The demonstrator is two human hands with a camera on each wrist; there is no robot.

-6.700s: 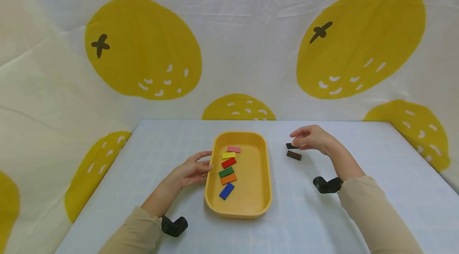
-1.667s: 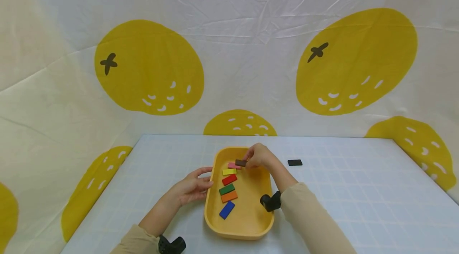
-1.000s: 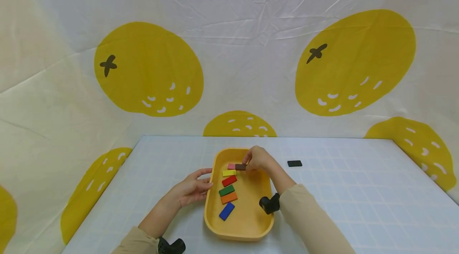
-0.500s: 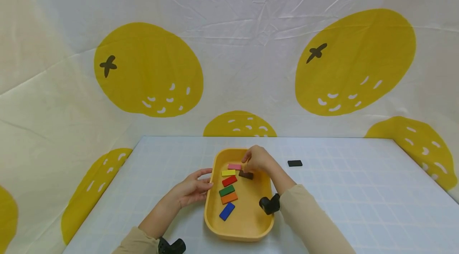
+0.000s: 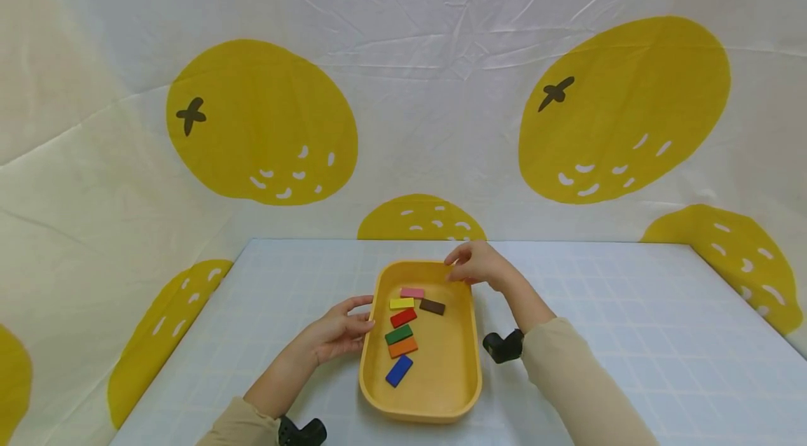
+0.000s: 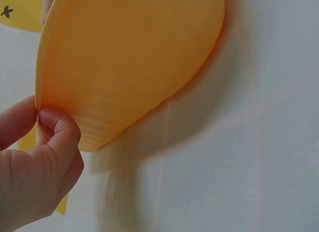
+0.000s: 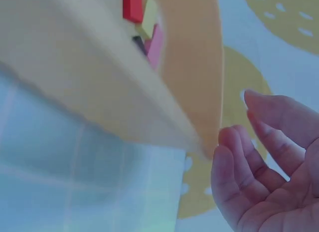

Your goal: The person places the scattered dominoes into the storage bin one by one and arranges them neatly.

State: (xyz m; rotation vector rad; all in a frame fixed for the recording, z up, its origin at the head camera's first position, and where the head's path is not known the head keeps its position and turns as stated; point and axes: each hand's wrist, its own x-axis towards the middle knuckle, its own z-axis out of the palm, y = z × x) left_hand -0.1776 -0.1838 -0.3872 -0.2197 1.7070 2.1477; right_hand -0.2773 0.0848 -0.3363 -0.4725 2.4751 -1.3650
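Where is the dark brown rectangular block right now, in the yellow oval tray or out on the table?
In the yellow oval tray. The dark brown rectangular block lies flat on its floor, right of the yellow block; the right hand hovers apart, empty.

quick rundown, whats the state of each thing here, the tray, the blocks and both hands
tray: flat on the table, left hand at its rim
brown block: lying in the tray, let go
pink block: lying in the tray
blue block: lying in the tray
left hand: pinches the tray's left rim
right hand: empty, fingers relaxed, above the tray's far right corner
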